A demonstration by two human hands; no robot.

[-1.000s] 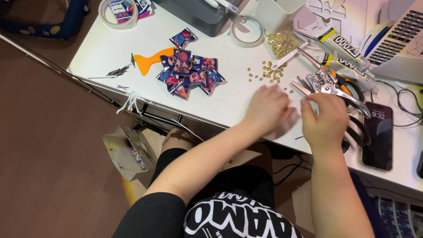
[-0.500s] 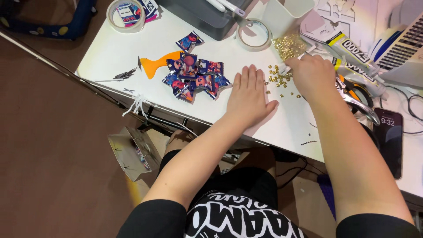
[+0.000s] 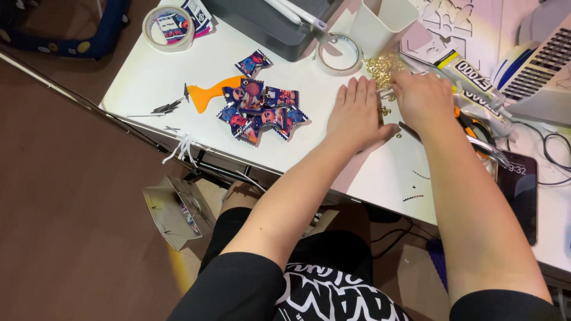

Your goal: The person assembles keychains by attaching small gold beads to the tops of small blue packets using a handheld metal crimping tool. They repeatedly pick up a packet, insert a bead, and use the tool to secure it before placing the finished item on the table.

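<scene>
Two hands work close together at the far side of the white table [image 3: 154, 77]. Your left hand [image 3: 357, 113] lies flat and released, palm down, fingers together and pointing away from you, holding nothing. Your right hand [image 3: 423, 98] is curled just beside it, knuckles up, its fingertips down among the small gold bits [image 3: 383, 65]. Whether it pinches one already, you cannot tell, since the fingertips are hidden under the hand.

Those gold bits sit in a loose heap just beyond both hands, near the foot of the cream cup [image 3: 380, 24], with a few strays between your hands on the table. They look tiny and light, so they probably skid at a touch. Pick with fingertip pads, one piece at a time, and use the flat left hand as a wall so strays do not roll toward you.

Pliers [image 3: 476, 134] lie just right of your right wrist, partly under the arm; mind the sleeve side of that arm so it does not drag them. A glue tube [image 3: 470, 74] lies beyond the right hand. A phone [image 3: 520, 196] rests near the right edge.

Left of your hands, well apart, a pile of bright wrapped pieces [image 3: 262, 113] lies beside an orange scraper [image 3: 211, 92], with a tape roll [image 3: 339, 53] near the cup. Keep the gold bits away from that pile.
</scene>
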